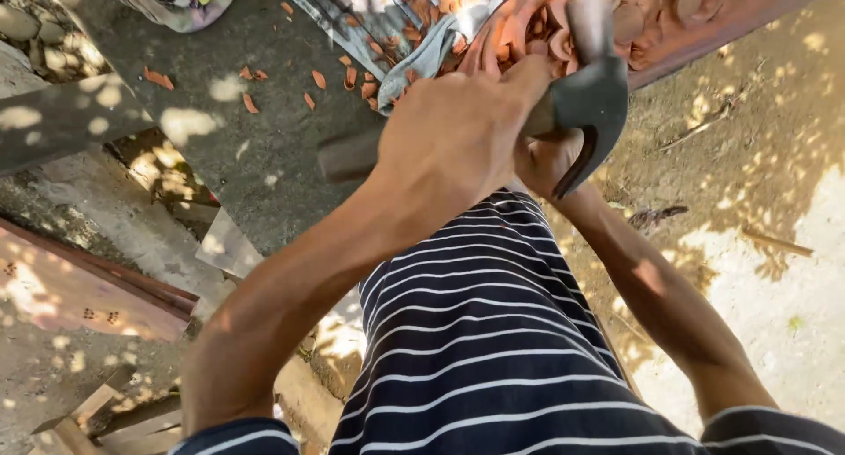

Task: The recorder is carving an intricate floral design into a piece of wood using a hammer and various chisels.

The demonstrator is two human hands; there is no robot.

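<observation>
Nearest the camera, your striped shirt [484, 349] fills the lower centre of the view, with both forearms reaching forward from it. Your left hand [458, 134] is closed around the handle of a claw hammer [590, 94]; the dark head is raised at the level of your knuckles, claw curving down and toward you, the pale striking face pointing away. The butt of the handle shows to the left of that hand. Your right hand [541, 165] sits just beneath the hammer head, largely hidden by it; whether it is closed or holds anything cannot be told.

Judged from this pose, the step in hand is a hammer stroke over the clay pieces, and the next move calls for a controlled blow with the lower hand kept out of the head's path.

Beyond the hands, a reddish-brown tray [704, 33] holds a heap of broken terracotta shards [651, 6]. A grey cloth [427, 59] lies at its near edge. Loose shards [251, 103] are scattered on the concrete slab [255, 156] to the left. Sandy ground [775, 200] lies to the right.
</observation>
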